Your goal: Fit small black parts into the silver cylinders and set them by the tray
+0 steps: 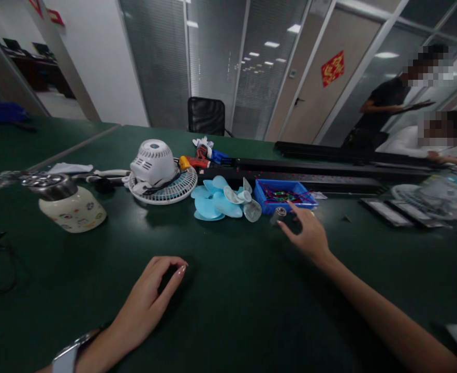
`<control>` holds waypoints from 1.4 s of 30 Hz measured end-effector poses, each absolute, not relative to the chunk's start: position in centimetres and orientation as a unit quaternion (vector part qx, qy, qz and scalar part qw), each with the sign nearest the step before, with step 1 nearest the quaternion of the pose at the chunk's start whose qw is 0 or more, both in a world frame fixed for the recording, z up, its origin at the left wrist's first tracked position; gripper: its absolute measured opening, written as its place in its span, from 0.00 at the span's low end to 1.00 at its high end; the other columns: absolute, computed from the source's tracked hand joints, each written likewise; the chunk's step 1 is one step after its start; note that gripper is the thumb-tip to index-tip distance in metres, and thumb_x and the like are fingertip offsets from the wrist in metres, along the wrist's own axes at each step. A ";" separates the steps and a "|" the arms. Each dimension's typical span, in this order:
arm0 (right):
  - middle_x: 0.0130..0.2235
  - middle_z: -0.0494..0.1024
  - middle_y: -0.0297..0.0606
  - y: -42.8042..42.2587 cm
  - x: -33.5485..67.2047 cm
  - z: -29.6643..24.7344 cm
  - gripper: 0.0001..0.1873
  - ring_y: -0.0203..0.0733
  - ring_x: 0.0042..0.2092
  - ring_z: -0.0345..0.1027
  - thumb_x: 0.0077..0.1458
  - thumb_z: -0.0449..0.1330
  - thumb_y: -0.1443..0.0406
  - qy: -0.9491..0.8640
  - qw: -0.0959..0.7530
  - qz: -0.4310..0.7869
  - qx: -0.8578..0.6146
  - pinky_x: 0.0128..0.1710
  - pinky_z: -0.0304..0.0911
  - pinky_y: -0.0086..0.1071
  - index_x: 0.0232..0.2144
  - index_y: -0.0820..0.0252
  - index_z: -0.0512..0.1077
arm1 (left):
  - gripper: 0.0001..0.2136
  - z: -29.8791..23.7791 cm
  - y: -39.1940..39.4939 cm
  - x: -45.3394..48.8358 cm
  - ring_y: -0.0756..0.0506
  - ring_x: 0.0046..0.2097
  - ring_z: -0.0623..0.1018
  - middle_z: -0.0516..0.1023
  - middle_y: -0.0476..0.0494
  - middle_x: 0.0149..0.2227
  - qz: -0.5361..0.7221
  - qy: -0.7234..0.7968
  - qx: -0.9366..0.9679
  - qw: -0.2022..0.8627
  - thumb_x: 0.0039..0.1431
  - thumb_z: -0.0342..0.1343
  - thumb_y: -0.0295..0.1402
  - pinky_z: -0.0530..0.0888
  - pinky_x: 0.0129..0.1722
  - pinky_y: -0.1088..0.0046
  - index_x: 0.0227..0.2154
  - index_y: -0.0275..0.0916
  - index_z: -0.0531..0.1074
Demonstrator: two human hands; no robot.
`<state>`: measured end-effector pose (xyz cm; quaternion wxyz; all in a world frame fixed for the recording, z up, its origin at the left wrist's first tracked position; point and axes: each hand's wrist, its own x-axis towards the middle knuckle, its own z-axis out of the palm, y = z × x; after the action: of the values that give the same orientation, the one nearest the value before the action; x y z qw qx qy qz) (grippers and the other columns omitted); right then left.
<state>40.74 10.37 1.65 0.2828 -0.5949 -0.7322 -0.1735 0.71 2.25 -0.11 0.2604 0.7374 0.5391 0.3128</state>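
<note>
My right hand (308, 233) reaches forward with thumb and index finger spread apart, holding nothing. Its thumb tip is close to a small silver metal cylinder, like a small motor (278, 213); whether they touch I cannot tell. Just behind is a blue tray (267, 209) with wires and small green parts. To the left of the motor lie light-blue fan blades (228, 207) and a clear, smaller fan blade (252, 210). My left hand (154, 290) rests low over the green table, its thumb and fingertips drawn together with nothing visible in them.
A white fan housing (154, 163) on its round grille (181, 189) stands behind the blades. An orange-red power tool (197, 161) lies beside it. At the left is a tilted cream-coloured bottle (75, 210). Long black rails (309, 173) cross the back; two people (387, 103) are at the right.
</note>
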 end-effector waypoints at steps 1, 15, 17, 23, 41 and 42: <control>0.47 0.74 0.49 10.6 39.7 1.5 0.35 0.50 0.43 0.71 0.57 0.56 0.51 -0.737 0.278 -0.150 -0.597 0.42 0.68 0.41 0.62 0.62 0.60 | 0.12 -0.2 2.3 0.7 0.41 0.45 0.77 0.77 0.44 0.44 0.314 0.541 0.736 0.260 0.65 0.50 0.43 0.76 0.44 0.65 0.44 0.45 0.72; 0.40 0.79 0.44 9.5 35.2 -0.7 0.30 0.47 0.41 0.76 0.53 0.62 0.55 -0.698 0.427 0.133 -0.559 0.44 0.71 0.42 0.54 0.60 0.60 | 0.10 0.3 2.2 1.3 0.41 0.44 0.78 0.78 0.43 0.43 0.338 0.521 0.749 0.230 0.63 0.53 0.41 0.78 0.42 0.65 0.43 0.45 0.73; 0.42 0.79 0.41 6.8 32.1 -0.9 0.30 0.44 0.43 0.76 0.52 0.63 0.57 -0.744 0.400 0.200 -0.497 0.45 0.71 0.40 0.54 0.58 0.59 | 0.10 0.5 1.9 1.6 0.41 0.47 0.77 0.78 0.43 0.45 0.349 0.488 0.767 0.230 0.62 0.55 0.38 0.77 0.46 0.63 0.45 0.46 0.73; 0.41 0.79 0.35 2.7 24.5 -0.7 0.34 0.40 0.42 0.75 0.47 0.67 0.61 -0.798 0.343 0.344 -0.358 0.44 0.70 0.36 0.54 0.53 0.58 | 0.15 1.0 1.1 2.2 0.44 0.52 0.77 0.78 0.44 0.50 0.390 0.376 0.802 0.252 0.60 0.59 0.29 0.77 0.50 0.65 0.49 0.48 0.73; 0.38 0.77 0.33 3.3 26.2 -0.4 0.30 0.39 0.39 0.74 0.45 0.67 0.62 -0.779 0.363 0.328 -0.393 0.42 0.69 0.35 0.50 0.53 0.61 | 0.11 -0.5 2.3 0.2 0.38 0.52 0.79 0.85 0.46 0.38 0.358 0.507 0.747 0.240 0.57 0.62 0.35 0.73 0.52 0.50 0.42 0.43 0.72; 0.39 0.77 0.33 3.3 26.6 -0.3 0.29 0.39 0.40 0.74 0.45 0.67 0.62 -0.777 0.365 0.327 -0.395 0.42 0.69 0.36 0.49 0.54 0.62 | 0.12 -0.6 2.6 0.1 0.38 0.53 0.78 0.84 0.47 0.39 0.330 0.505 0.762 0.236 0.57 0.61 0.35 0.73 0.53 0.50 0.44 0.44 0.72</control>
<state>26.65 3.27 -0.29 0.3648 -0.3947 -0.7773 0.3271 0.14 2.59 -0.58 0.2363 0.7618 0.5047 0.3303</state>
